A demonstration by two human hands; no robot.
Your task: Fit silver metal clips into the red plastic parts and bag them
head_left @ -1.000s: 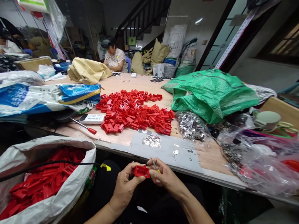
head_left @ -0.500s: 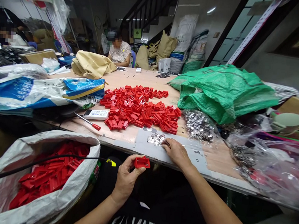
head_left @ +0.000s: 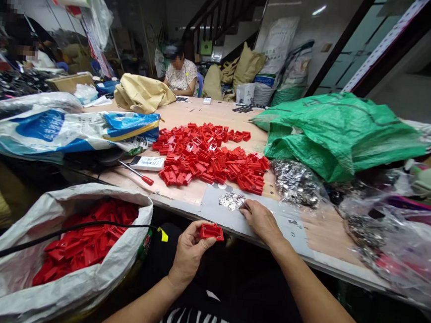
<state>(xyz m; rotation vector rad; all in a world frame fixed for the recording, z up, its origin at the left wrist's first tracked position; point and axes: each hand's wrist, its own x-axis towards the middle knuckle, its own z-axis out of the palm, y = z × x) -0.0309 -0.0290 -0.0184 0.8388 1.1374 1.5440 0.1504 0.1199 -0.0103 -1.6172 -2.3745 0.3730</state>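
My left hand (head_left: 189, 251) grips a small red plastic housing (head_left: 212, 232) between thumb and fingers, just off the table's front edge. Its hollow side faces me, and small metallic bits show inside. On a grey mat (head_left: 211, 211), my right hand (head_left: 261, 220) rests with fingertips drawn together at the right edge of a little heap of shiny flat metal pieces (head_left: 231, 200). What lies between those fingertips is too small to make out. Behind the mat spreads a large pile of similar red housings (head_left: 208, 156).
A white sack (head_left: 116, 278) of red parts stands open at lower left, a black cable (head_left: 94, 223) crossing it. A red-handled screwdriver (head_left: 147, 180) lies beside a white device (head_left: 147, 163). Bagged metal pieces (head_left: 299, 183) and a green sack (head_left: 337, 131) sit right. A person (head_left: 181, 74) sits opposite.
The whole view has shifted slightly, so things appear farther right. The red housing in my left hand is turned a little. My right hand stays at the metal pieces.
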